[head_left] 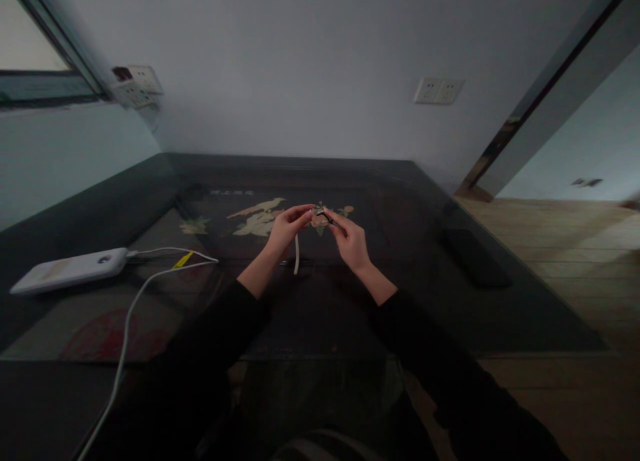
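White cord [297, 253] between hands [320, 231].

Dark glossy worktop [400, 314] with bird-and-flower inlay pattern, set in a wall corner. White power bank [70, 269] lies far left, white cable [131, 308] plugged in, trailing off front edge. Dark flat object [474, 256] lies right.
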Demonstrator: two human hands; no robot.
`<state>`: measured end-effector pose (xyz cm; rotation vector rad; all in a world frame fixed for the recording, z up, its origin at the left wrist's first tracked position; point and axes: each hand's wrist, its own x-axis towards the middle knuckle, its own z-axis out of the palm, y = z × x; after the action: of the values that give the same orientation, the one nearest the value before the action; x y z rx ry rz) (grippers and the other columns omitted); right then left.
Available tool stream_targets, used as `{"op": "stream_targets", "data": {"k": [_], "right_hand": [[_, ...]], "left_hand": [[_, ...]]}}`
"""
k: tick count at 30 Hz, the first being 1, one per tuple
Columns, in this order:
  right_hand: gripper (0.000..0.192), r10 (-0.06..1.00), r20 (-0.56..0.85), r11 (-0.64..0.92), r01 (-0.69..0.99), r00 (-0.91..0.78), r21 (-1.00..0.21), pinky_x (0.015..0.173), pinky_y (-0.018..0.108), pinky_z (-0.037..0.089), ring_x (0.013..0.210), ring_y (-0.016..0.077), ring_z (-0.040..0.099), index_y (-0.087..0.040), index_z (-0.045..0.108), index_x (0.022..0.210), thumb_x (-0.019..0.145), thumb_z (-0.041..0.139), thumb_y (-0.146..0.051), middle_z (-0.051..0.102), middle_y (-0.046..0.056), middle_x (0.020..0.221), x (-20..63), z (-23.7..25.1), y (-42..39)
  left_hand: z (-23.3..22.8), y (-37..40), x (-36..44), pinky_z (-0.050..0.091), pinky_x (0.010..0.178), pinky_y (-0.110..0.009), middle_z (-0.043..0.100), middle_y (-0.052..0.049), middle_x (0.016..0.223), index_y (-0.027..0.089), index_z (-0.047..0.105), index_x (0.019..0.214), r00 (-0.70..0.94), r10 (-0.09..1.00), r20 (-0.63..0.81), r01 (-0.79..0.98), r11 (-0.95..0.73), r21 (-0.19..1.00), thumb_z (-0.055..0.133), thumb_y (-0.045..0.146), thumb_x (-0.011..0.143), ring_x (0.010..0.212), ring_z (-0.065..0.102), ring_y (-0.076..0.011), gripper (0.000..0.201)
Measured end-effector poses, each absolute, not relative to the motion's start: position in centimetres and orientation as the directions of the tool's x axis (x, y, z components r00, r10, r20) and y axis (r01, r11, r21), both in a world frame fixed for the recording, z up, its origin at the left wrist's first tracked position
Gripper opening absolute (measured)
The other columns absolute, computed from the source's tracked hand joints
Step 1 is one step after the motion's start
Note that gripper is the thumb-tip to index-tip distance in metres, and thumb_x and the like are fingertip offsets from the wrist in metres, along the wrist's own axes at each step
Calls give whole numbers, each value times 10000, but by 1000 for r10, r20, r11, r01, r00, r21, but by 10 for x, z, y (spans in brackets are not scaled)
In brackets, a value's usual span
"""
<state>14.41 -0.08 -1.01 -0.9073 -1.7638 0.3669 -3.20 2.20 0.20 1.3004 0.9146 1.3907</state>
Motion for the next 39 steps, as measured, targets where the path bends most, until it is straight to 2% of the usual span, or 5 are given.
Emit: {"op": "stream_targets", "data": {"k": [9,13,17,25,39], "right_hand": [[365,763,641,619,379,-80,-688,972,395,495,1121,221,634,-239,588,1259,911,495,-185,664,69,1251,140,-8,-4],[346,848,530,494,375,-9,-784,754,338,528,797,189,672,-231,542,1276,943,457,-270,717,50,921,143,-9,0],[250,888,447,409,264,104,-873,594,270,453,545,126,543,-204,530,1144,953,424,-325,649,-1,699,151,-10,11],[167,957,210,213,6,198,-977,442,225,371,509,121,529,-207,479,958,864,532,-334,627,-11,676,174,-5,29],[438,995,91,83,170,35,-982,354,205,363,394,88,472,-186,476,1214,802,622,-187,579,-57,619,164,-8,19]], "left_hand": [[4,22,-32,475,695,-228,716,-86,996,159,727,1030,34,976,217,-201,-206,958,745,376,736,824,640,-140,366],[6,20,-31,465,685,-225,708,-82,982,158,727,1003,5,981,194,-203,-189,961,714,370,769,810,630,-131,315],[6,20,-31,465,689,-221,702,-85,1006,162,725,1001,3,985,172,-211,-168,963,713,378,771,813,622,-124,316],[6,20,-31,461,666,-205,698,-91,1031,168,727,977,12,989,149,-241,-142,960,693,383,797,808,615,-117,283],[6,20,-31,479,655,-199,697,-80,1026,175,709,966,42,992,123,-296,-105,949,674,421,819,786,622,-106,288]]}}
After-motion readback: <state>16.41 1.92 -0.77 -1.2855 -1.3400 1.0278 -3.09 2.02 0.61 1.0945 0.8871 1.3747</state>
